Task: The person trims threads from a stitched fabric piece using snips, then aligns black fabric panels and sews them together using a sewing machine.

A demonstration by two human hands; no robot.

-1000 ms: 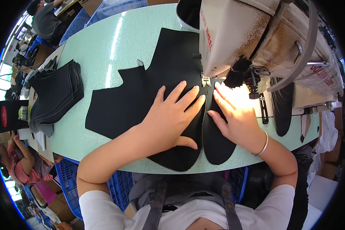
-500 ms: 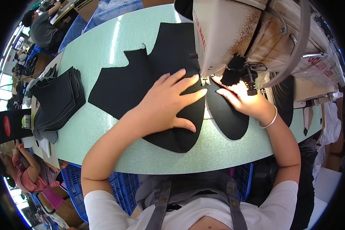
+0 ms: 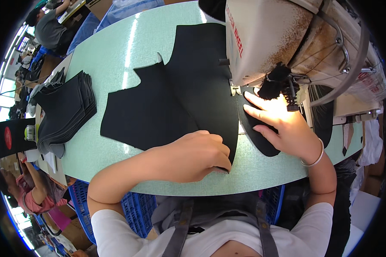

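A large black fabric panel [image 3: 154, 103] lies beneath the head of a white sewing machine [image 3: 261, 43]. My left hand [image 3: 197, 156] is closed on the panel's near edge, its fingers curled and the thumb low. To the right of the presser foot [image 3: 235, 89] is a rounded black piece [image 3: 261, 139], meeting the panel along a line at the foot. My right hand [image 3: 278, 122] rests on that piece, fingers spread and lying flat, brightly lit by the machine lamp. Whether the needle is down cannot be seen.
A stack of cut black pieces [image 3: 66, 109] lies at the left of the pale green table [image 3: 103, 160]. More black layers [image 3: 324, 115] hang right of the machine. Blue plastic crates [image 3: 137, 210] stand below the table edge. Two people work at the far left.
My left hand has come nearer and gone from spread flat to gripping the panel's near edge. My right hand has shifted slightly nearer, fingers more spread.
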